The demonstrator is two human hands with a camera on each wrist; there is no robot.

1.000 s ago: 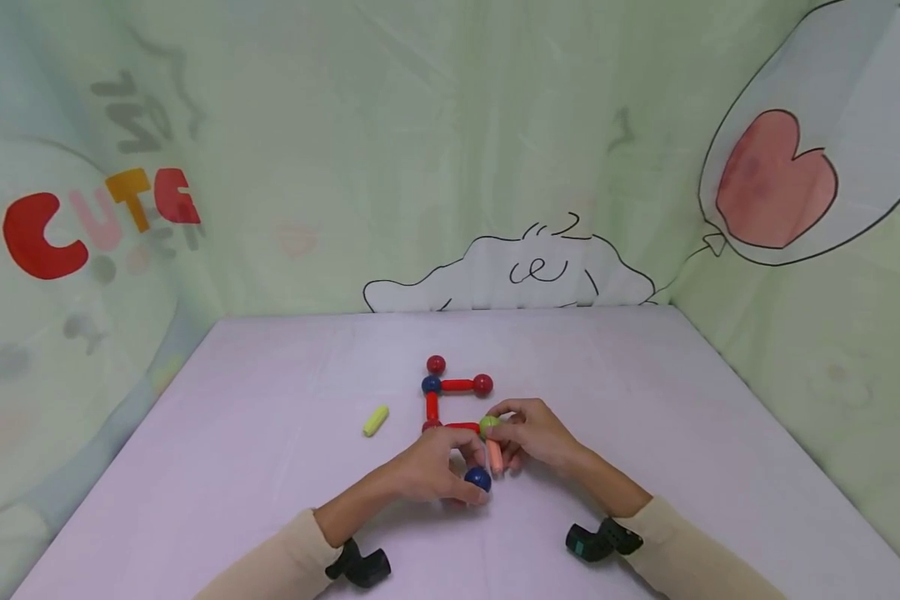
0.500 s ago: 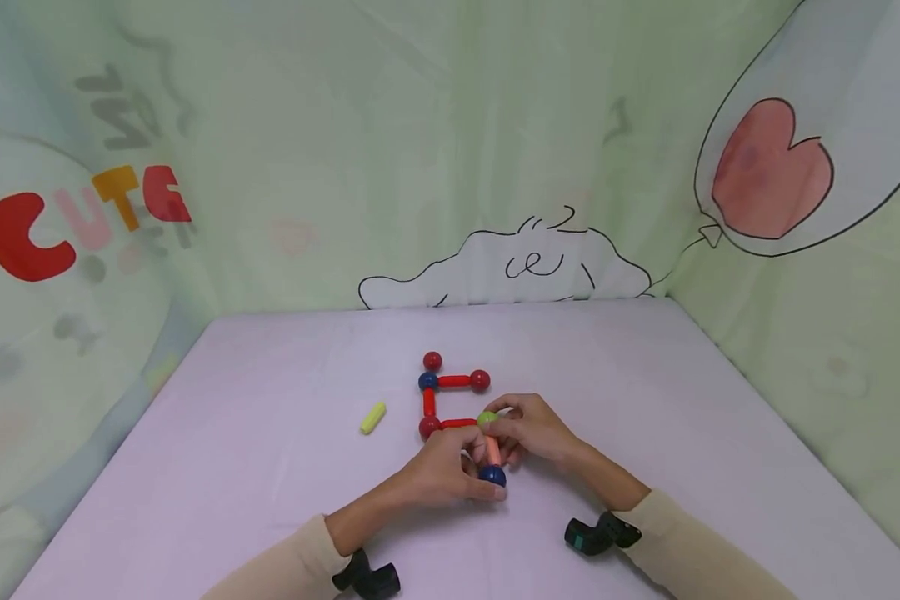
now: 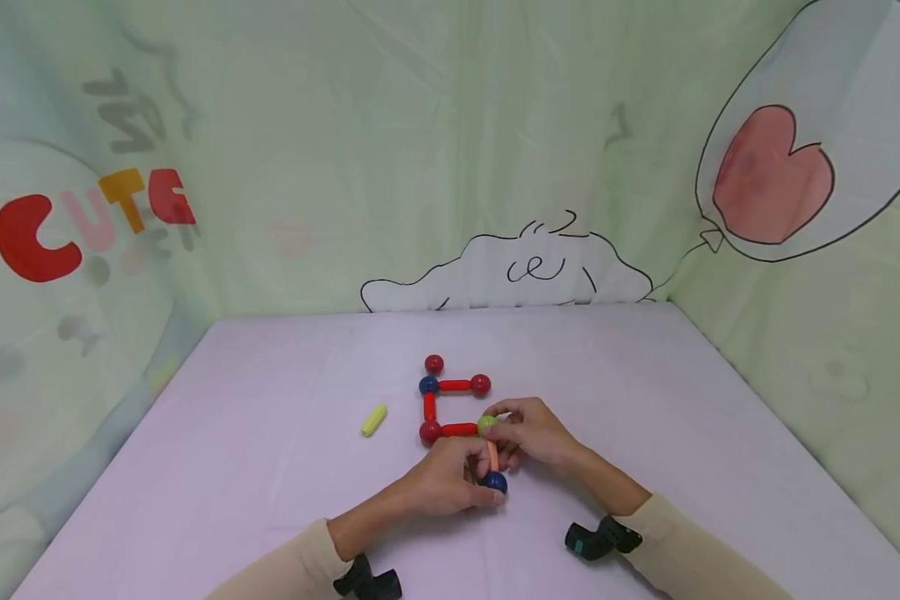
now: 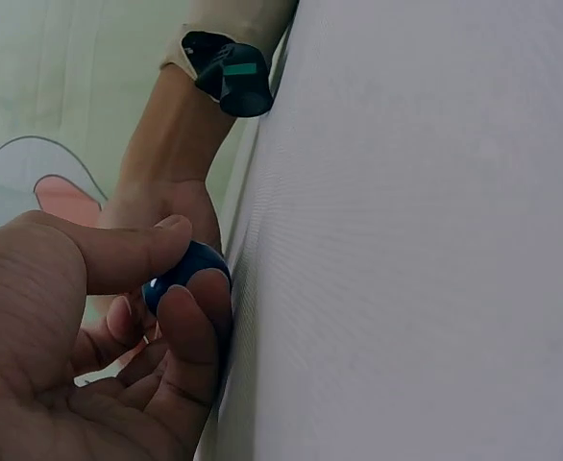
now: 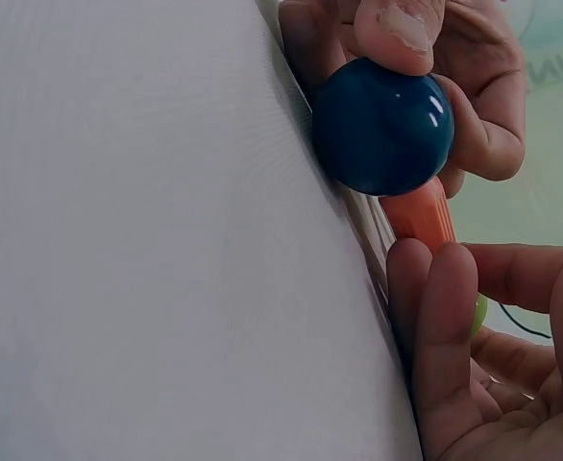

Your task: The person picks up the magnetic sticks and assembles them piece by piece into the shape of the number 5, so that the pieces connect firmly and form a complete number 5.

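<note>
My left hand [image 3: 450,477] pinches a dark blue ball [image 5: 382,127] between thumb and fingers, low over the table. That ball sits against the near end of an orange rod [image 5: 420,213]. At the rod's far end, my right hand [image 3: 532,432] pinches a lime green ball [image 3: 487,426]. From the green ball a red rod [image 3: 459,430] runs left to a red ball [image 3: 430,432]. A second red rod [image 3: 430,407] leads up to another blue ball [image 3: 429,385], where a third red rod [image 3: 454,385] reaches a red ball [image 3: 481,384] on the right.
One more red ball [image 3: 434,364] sits just behind the far blue ball. A loose yellow rod [image 3: 374,421] lies left of the joined pieces on the pale table [image 3: 285,467]. A printed fabric wall [image 3: 292,167] rises behind the table.
My left hand has moved slightly right, bringing the blue ball from beside the orange rod to its near end. My right hand has kept its hold on the green ball.
</note>
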